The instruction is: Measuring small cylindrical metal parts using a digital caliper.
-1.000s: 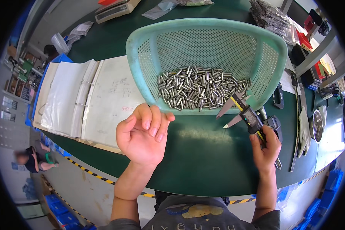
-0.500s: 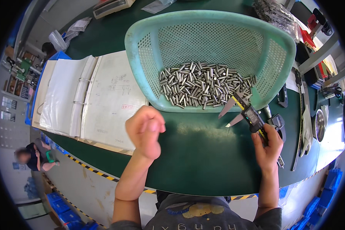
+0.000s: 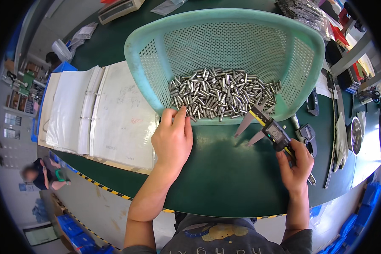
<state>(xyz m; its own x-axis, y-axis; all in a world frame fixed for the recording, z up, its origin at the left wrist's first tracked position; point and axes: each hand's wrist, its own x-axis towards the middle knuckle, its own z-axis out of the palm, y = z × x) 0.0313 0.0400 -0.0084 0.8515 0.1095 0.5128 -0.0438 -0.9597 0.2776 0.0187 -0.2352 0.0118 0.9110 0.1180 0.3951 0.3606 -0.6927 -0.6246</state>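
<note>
Left hand [image 3: 172,142] at near-left rim of green basket [image 3: 224,40], fingers bent and bunched; cannot tell whether they grip anything; metal pins [image 3: 222,94] heaped inside basket, just beyond those fingertips; right hand [image 3: 296,167] clamped on caliper [image 3: 276,134], its jaws apart by basket's near edge; caliper tips could catch basket if right wrist drifts; pins could scatter if basket gets bumped; gauge [image 3: 307,133] close by, could be knocked by careless swing
</note>
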